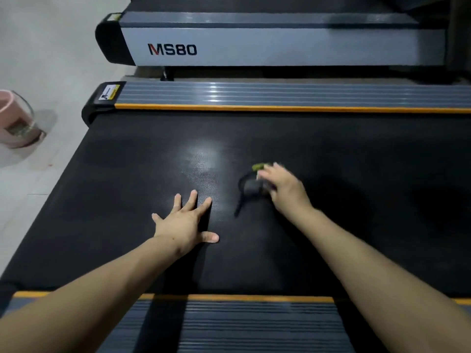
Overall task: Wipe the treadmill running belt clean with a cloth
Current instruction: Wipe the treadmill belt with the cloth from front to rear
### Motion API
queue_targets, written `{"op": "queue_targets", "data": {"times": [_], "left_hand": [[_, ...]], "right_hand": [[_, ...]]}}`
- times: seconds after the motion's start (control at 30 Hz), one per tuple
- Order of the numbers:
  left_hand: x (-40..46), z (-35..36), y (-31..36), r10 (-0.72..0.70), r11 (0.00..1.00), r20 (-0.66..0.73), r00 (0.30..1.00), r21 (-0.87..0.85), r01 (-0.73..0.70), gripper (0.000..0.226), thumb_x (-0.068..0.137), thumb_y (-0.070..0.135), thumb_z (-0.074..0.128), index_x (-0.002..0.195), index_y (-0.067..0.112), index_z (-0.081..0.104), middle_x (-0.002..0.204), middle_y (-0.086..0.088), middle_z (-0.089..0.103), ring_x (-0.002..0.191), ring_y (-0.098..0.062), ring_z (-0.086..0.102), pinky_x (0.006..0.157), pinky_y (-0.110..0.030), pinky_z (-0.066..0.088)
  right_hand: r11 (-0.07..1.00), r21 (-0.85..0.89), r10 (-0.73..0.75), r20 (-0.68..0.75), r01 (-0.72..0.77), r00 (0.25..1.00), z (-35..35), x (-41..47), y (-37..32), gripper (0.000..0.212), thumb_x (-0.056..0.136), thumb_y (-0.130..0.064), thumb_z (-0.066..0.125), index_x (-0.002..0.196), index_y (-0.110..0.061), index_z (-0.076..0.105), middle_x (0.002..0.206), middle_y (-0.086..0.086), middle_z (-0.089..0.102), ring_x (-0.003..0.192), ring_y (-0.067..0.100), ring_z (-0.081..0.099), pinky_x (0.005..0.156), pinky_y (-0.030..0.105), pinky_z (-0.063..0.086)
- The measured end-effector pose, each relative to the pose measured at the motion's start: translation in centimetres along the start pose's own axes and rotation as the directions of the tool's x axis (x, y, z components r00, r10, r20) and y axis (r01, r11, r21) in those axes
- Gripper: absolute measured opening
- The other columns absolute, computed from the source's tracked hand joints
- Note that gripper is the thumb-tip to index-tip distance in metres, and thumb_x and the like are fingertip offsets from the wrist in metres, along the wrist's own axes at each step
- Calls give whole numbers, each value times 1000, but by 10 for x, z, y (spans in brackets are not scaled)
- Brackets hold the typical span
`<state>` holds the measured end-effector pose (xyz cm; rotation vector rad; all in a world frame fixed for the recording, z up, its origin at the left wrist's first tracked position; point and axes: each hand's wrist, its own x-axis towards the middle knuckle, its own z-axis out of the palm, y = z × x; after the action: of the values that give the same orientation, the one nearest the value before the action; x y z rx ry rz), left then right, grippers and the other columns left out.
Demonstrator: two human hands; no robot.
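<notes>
The black running belt [114, 200] fills the middle of the head view. My left hand [186, 222] lies flat on the belt with its fingers spread, holding nothing. My right hand [283, 187], blurred by motion, presses a dark grey cloth [251, 186] onto the belt to the right of my left hand. A green bit [260, 166] shows at the cloth's far edge, and a dark strip [239, 206] trails from the cloth toward me. A patch of glare [204, 154] lies on the belt beyond my left hand.
Grey ribbed side rails with orange stripes border the belt on the far side [280, 94] and the near side [254, 324]. A second treadmill marked MS80 [173, 50] stands behind. A pink bucket [15, 121] sits on the pale floor at the left.
</notes>
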<state>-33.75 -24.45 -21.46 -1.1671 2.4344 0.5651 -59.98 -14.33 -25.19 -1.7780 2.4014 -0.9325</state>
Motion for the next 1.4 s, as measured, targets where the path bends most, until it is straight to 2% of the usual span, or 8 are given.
{"op": "queue_targets", "data": {"times": [0.13,0.27,0.47,0.6,0.73,1.0,1.23,1.4], "left_hand": [[-5,-7,-1,-7,999,2,1000,-46,7,106,74,74,70,156,52,7,168,16,-10,155,-21,-15,110,-79,11],[-17,-15,-13,13,999,-33,999,-35,-14,98,81,68,68,158,46,10,170,12,-1,157,-19,-4,118,-66,19],[-18,-22,-35,-32,999,-8,999,21,32,96,82,69,67,157,46,13,169,13,1,156,-27,-2,116,-67,21],[-7,-18,-36,3,996,-6,1000,89,-2,91,81,67,69,154,43,21,164,10,15,151,-31,16,105,-59,42],[-11,-23,-42,12,996,2,1000,92,-12,91,83,71,63,156,47,15,168,16,6,155,-23,9,110,-53,37],[-13,-41,-84,-36,999,-127,991,29,40,75,91,69,55,155,42,28,168,12,16,155,-20,16,117,-48,27],[-11,-32,-97,-56,998,-180,982,-7,55,55,98,60,47,149,40,37,166,8,23,154,-23,19,116,-46,32],[-18,-39,-101,-91,995,-226,970,-51,82,51,101,52,41,150,39,38,159,6,35,146,-20,35,113,-43,34]], "right_hand": [[969,0,248,3,-248,969,20,55,-16,33,95,-14,61,127,-15,66,140,4,57,138,26,44,114,35,28],[998,31,54,-28,-53,998,9,-13,-29,36,80,-4,77,114,-12,73,127,10,67,123,32,60,105,43,46],[988,32,-153,83,151,985,3,-76,-47,36,86,-15,75,121,-18,70,133,2,64,129,26,55,109,41,42],[999,32,12,-3,-12,1000,42,6,-45,34,81,-8,75,114,-14,73,127,7,67,123,33,59,106,47,45],[979,45,198,14,-199,980,56,68,-59,36,88,-12,70,123,-16,69,138,3,60,135,24,49,115,38,34],[985,46,-172,92,168,981,45,-50,-99,32,87,-17,73,119,-20,70,131,0,65,127,24,57,107,41,44],[992,6,124,49,-124,991,95,118,-98,32,91,-15,65,123,-19,69,140,4,58,136,26,47,112,38,35],[998,-12,65,55,-64,996,92,100,-116,33,87,-12,69,120,-18,70,137,6,61,131,27,52,107,35,38]]}}
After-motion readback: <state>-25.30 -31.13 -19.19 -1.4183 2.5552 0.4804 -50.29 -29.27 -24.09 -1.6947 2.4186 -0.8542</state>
